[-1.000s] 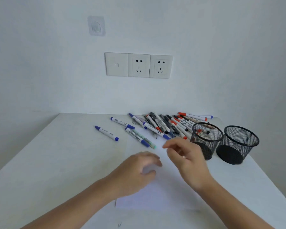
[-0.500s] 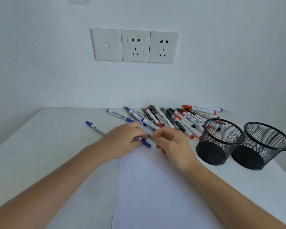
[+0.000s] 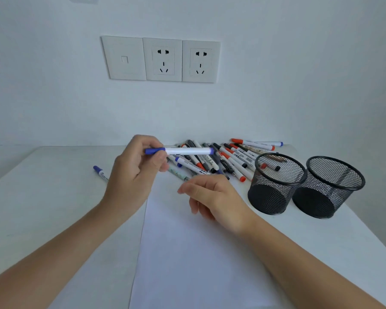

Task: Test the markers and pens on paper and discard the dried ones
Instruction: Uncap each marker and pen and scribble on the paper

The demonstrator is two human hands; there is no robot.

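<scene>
My left hand pinches a white marker with blue ends near its left cap and holds it level above the table. My right hand hovers just below and to the right of it, fingers loosely curled, holding nothing. A white sheet of paper lies on the table in front of me, partly under my right forearm. Behind the hands lies a pile of several markers and pens with blue, red and black caps. One more blue marker lies alone to the left.
Two black mesh cups stand side by side at the right of the white table. The wall with a row of socket plates stands right behind the table.
My left hand has lifted a blue-capped marker from the table up into the air. My right hand has drawn back from the pile, and the camera has moved closer.
</scene>
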